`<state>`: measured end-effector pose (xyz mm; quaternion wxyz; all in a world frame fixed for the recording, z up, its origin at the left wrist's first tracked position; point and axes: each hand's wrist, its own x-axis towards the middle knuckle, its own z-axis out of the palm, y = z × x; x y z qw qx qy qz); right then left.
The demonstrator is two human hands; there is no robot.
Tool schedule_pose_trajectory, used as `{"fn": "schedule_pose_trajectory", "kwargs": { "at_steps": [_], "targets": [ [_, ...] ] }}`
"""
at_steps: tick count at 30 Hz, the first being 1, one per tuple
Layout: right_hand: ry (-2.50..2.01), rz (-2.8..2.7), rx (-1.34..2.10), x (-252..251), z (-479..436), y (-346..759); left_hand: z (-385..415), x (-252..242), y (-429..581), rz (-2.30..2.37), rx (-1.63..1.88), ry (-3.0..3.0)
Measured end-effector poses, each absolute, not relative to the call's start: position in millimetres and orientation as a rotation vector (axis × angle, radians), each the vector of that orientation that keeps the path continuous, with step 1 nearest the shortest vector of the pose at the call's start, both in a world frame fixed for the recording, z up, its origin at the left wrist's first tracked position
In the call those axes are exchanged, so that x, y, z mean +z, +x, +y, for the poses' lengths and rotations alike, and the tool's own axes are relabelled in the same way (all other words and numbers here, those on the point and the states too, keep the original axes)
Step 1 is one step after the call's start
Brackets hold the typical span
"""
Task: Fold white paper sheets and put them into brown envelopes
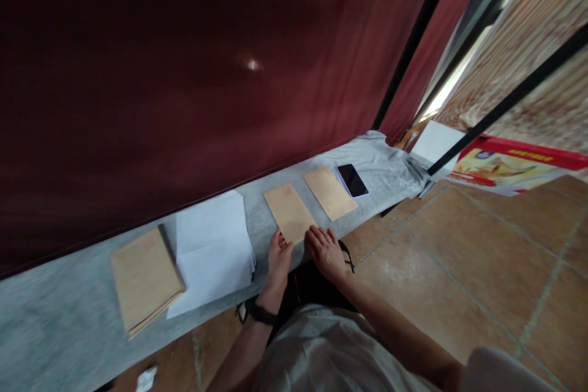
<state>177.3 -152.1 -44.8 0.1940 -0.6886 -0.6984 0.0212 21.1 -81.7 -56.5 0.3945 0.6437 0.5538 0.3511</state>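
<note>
A tan paper envelope (288, 211) with a faint reddish print lies on the grey cloth-covered bench in front of me. At its near left corner my left hand (278, 260) is closed, the thumb and curled fingers pinching the edge. My right hand (327, 252) rests on the near right corner with its fingers stretched out over the paper. Just right of this envelope is another tan envelope (329, 193), touched by neither hand. A dark-screened phone (353, 180) lies beyond it. Left of my hands are a stack of white paper sheets (214, 245) and a pile of tan envelopes (144, 278).
The narrow bench (59, 312) runs along a dark red wall panel (206, 104). Black metal poles (416, 43) rise at the right. A red and yellow box (509, 165) stands on the tiled floor (450, 282). A crumpled white scrap (146, 378) lies below the bench.
</note>
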Motion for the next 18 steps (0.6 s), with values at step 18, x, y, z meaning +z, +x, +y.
{"fn": "schedule_pose_trajectory", "kwargs": {
  "at_steps": [18],
  "targets": [
    [-1.84,-1.361,0.466,-20,-120,196,-75,-10,52,1.242,0.885,1.296]
  ]
}}
